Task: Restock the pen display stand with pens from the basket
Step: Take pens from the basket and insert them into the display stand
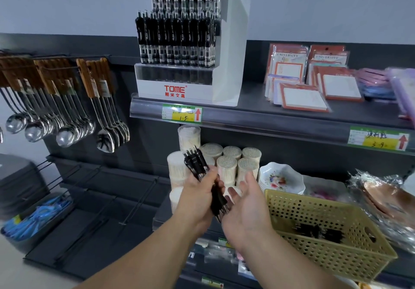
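Note:
A white pen display stand (226, 64) stands on the upper shelf, its two visible tiers filled with black pens (175, 39); its clear bottom tier looks empty. My left hand (197, 196) grips a bunch of black pens (195, 162) in front of the lower shelf. My right hand (244, 205) is beside it, palm up, fingers spread under the lower ends of the bunch. A yellow perforated basket (292, 201) sits at the right on the lower shelf with several black pens (318, 231) in it.
Jars of toothpicks (226, 165) stand right behind my hands. Spoons (67, 131) hang on hooks at the left. Notepad packs (303, 82) lie on the upper shelf right of the stand. A floral dish (280, 178) sits behind the basket.

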